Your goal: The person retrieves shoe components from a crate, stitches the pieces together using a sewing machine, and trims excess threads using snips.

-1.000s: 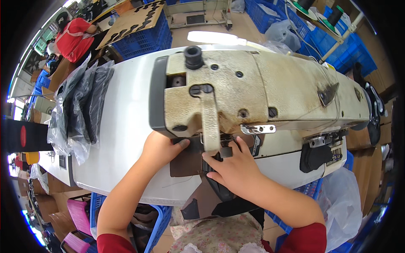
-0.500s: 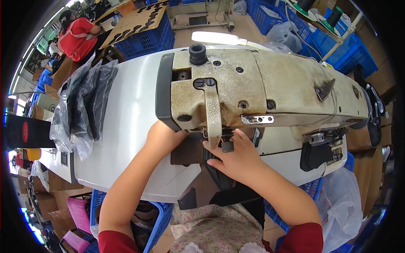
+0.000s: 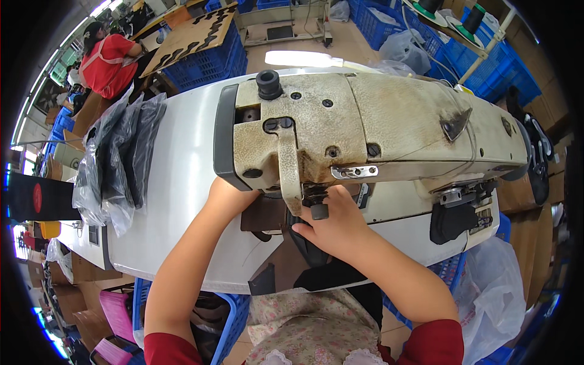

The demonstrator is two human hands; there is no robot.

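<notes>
Brown material [image 3: 287,258] reaches the table edge [image 3: 224,284], with room leftward; whether hands [image 3: 342,225] grip it I cannot tell.

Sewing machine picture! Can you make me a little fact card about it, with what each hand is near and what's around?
Machine: cream sewing machine with a dark end cover
Left hand: beside brown material; fingertips hidden under the machine
Right hand: at black material; exact grip partly hidden
Table: white
Left side: dark things in clear plastic
Upper right: thread spools
Background: person in red
</notes>
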